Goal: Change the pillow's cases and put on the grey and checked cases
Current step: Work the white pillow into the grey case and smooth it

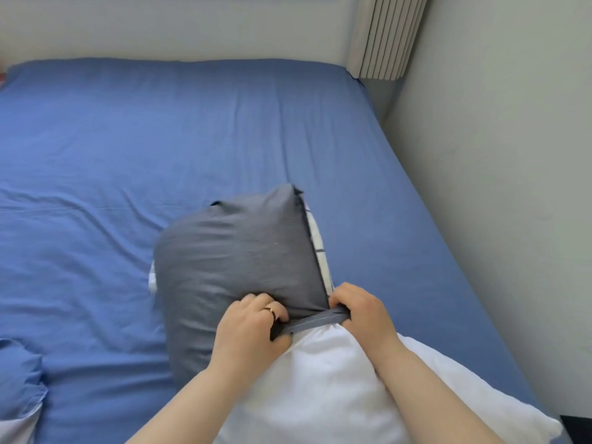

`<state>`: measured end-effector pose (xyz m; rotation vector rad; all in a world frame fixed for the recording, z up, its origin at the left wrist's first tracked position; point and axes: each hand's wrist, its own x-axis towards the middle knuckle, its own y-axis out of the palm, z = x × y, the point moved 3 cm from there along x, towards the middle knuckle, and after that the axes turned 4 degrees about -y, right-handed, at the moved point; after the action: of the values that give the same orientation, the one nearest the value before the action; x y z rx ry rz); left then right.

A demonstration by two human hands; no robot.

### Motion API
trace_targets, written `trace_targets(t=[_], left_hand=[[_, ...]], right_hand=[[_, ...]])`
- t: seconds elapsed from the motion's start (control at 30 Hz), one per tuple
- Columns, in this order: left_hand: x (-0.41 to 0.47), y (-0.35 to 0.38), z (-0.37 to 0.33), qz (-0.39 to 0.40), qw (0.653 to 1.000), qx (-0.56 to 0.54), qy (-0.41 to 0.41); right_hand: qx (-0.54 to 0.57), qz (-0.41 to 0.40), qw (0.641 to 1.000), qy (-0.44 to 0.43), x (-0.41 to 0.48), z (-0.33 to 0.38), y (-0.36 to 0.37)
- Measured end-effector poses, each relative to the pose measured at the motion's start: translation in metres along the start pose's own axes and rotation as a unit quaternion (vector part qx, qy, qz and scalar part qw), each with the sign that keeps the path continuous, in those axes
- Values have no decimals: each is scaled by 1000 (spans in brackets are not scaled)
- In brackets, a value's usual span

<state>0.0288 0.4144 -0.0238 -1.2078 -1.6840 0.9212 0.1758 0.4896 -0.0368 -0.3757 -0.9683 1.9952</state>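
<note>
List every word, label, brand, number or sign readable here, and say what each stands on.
None can be read. The grey case, white pillow, blue sheet, curtain and wall bear no writing.
The checked fabric shows only dark lines on white.
The ring on the left hand is too small to show any mark.

Bedroom in a home. Bed (192,139) w/ blue sheet fills most of the view and sits in a corner, close to plain pale walls (496,155) at the far side & right. Pleated beige curtain (384,33) hangs in that corner, top right. White pillow (320,379) on the bed, partly inside a grey case (237,251). More blue bedding (19,373) bunched at bottom left.
</note>
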Motion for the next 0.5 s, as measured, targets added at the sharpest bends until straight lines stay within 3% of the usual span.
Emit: trace_targets(t=[0.13, 0.23, 0.33, 0.43, 0.5], left_hand=[[-9, 9, 6, -80, 997, 17, -17], [-10, 15, 20, -79, 986, -48, -140], [-9, 28, 48, -65, 921, -142, -357], [-18, 43, 72, -40, 897, -165, -408], [-34, 52, 81, -4, 834, -285, -473]], right_hand=[[8, 1, 994, 105, -18, -31, -10], [44, -27, 988, 144, -25, -38, -16], [53, -36, 984, 166, -34, -41, -15], [54, -20, 965, 255, -40, -57, -12], [53, 15, 949, 310, -41, -71, -14]])
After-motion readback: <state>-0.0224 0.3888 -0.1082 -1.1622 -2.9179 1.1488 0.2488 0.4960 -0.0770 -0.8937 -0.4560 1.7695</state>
